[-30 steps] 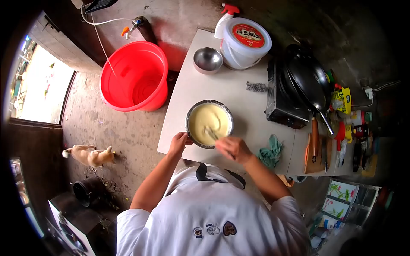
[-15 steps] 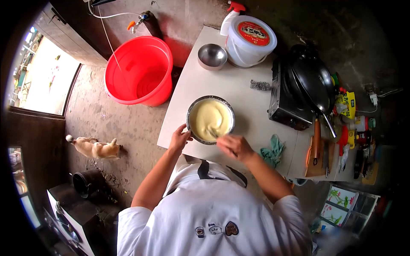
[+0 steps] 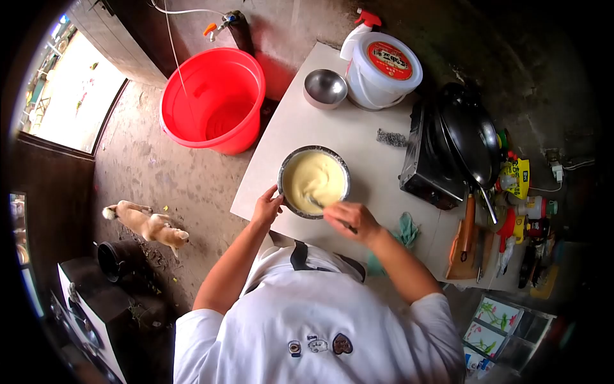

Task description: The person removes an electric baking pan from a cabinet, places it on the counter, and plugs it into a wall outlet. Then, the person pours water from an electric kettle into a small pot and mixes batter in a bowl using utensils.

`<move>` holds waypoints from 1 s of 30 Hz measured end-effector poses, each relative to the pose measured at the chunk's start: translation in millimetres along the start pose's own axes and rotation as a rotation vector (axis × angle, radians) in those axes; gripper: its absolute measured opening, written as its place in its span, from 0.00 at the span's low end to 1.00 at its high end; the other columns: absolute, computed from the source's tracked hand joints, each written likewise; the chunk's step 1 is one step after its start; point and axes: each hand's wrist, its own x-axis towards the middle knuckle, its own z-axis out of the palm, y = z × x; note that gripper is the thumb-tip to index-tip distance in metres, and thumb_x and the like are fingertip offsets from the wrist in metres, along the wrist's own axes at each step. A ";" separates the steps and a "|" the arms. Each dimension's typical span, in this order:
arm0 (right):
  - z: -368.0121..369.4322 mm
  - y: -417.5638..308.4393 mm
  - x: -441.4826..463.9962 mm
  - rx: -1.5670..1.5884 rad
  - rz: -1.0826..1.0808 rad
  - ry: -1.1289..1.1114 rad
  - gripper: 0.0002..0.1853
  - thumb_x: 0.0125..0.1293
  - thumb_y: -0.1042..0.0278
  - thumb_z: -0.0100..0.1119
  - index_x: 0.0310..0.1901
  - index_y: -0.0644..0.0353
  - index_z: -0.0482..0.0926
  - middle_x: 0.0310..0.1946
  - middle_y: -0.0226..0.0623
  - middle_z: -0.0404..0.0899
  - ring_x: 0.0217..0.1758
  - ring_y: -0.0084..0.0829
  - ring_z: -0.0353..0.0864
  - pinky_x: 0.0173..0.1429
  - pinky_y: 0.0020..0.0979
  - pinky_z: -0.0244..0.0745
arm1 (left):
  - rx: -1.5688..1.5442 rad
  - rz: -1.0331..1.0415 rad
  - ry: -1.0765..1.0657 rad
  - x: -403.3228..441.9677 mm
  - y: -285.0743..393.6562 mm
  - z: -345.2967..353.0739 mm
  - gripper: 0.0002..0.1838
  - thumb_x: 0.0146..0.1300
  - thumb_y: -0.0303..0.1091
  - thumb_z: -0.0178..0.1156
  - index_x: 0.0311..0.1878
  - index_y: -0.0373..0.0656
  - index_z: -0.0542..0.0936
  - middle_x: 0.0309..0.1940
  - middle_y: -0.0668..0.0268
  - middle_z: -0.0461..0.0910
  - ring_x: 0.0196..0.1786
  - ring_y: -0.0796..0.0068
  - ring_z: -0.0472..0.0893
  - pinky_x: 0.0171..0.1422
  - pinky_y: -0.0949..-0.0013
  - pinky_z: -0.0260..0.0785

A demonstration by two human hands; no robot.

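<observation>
A round metal bowl [image 3: 346, 168] of pale yellow batter [image 3: 316, 174] stands near the front edge of the table. At its lower left, my left hand [image 3: 267, 206] grips the rim and side with thumb and fingers. My right hand [image 3: 352, 221] is closed around the thin handle of a metal spoon-like utensil [image 3: 314, 201]. The utensil's head is sunk in the batter, so its exact shape is hidden. Swirl ridges mark the batter's surface.
On the table [image 3: 268, 169] are a smaller metal bowl [image 3: 325, 88], a lidded white bucket [image 3: 384, 70], a spray bottle [image 3: 359, 33], a scouring pad [image 3: 391, 138], a green cloth [image 3: 407, 230] and a stove [image 3: 427, 160] with a wok [image 3: 470, 137]. A red tub [image 3: 214, 99] and a dog [image 3: 148, 224] are left.
My right hand and the utensil have shifted slightly within the bowl, and the swirl in the batter differs. The dog has moved right and down. The whole view has tilted slightly.
</observation>
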 end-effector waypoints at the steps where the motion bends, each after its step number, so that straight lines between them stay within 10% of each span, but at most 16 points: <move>1: -0.7 1.3 -0.3 0.001 0.004 -0.003 0.04 0.55 0.70 0.57 0.31 0.58 0.73 0.24 0.35 0.73 0.24 0.37 0.76 0.27 0.33 0.72 | 0.000 0.008 -0.008 -1.4 0.7 -0.1 0.23 0.60 0.32 0.51 0.60 0.47 0.66 0.27 0.71 0.77 0.23 0.84 0.69 0.26 0.79 0.61; 5: -10.5 -7.4 18.6 -0.186 0.162 -0.209 0.03 0.55 0.71 0.57 0.30 0.59 0.74 0.24 0.36 0.74 0.27 0.36 0.77 0.29 0.33 0.71 | 0.002 0.000 0.024 -5.8 3.0 3.8 0.24 0.60 0.34 0.52 0.61 0.47 0.65 0.26 0.72 0.77 0.22 0.85 0.68 0.26 0.80 0.60; 11: 17.7 34.3 87.6 -0.084 -0.408 -0.063 0.08 0.58 0.61 0.54 0.31 0.55 0.74 0.25 0.35 0.74 0.28 0.36 0.77 0.30 0.32 0.72 | -0.034 -0.018 0.029 -4.9 0.2 3.0 0.25 0.59 0.32 0.53 0.61 0.45 0.65 0.25 0.70 0.76 0.20 0.85 0.67 0.21 0.80 0.60; 17: -50.8 73.5 122.3 0.305 0.459 0.014 0.12 0.61 0.62 0.50 0.29 0.63 0.74 0.20 0.37 0.75 0.19 0.27 0.72 0.27 0.27 0.70 | -0.019 -0.043 0.044 -7.5 3.8 4.5 0.24 0.59 0.32 0.52 0.61 0.49 0.65 0.26 0.70 0.77 0.20 0.85 0.67 0.21 0.80 0.60; 23: -61.4 74.2 12.3 0.198 0.681 0.173 0.10 0.63 0.69 0.50 0.28 0.66 0.75 0.17 0.33 0.75 0.15 0.20 0.73 0.21 0.21 0.68 | -0.045 -0.123 0.003 -11.0 9.5 5.4 0.21 0.62 0.34 0.49 0.59 0.48 0.65 0.27 0.69 0.77 0.27 0.78 0.76 0.30 0.75 0.65; 30: 19.5 62.5 -53.2 0.893 0.977 0.713 0.11 0.64 0.63 0.50 0.38 0.65 0.72 0.29 0.36 0.75 0.27 0.24 0.77 0.31 0.23 0.76 | -0.134 -0.176 -0.021 -1.3 -2.4 3.0 0.14 0.64 0.36 0.46 0.49 0.39 0.65 0.39 0.58 0.75 0.39 0.63 0.80 0.39 0.65 0.73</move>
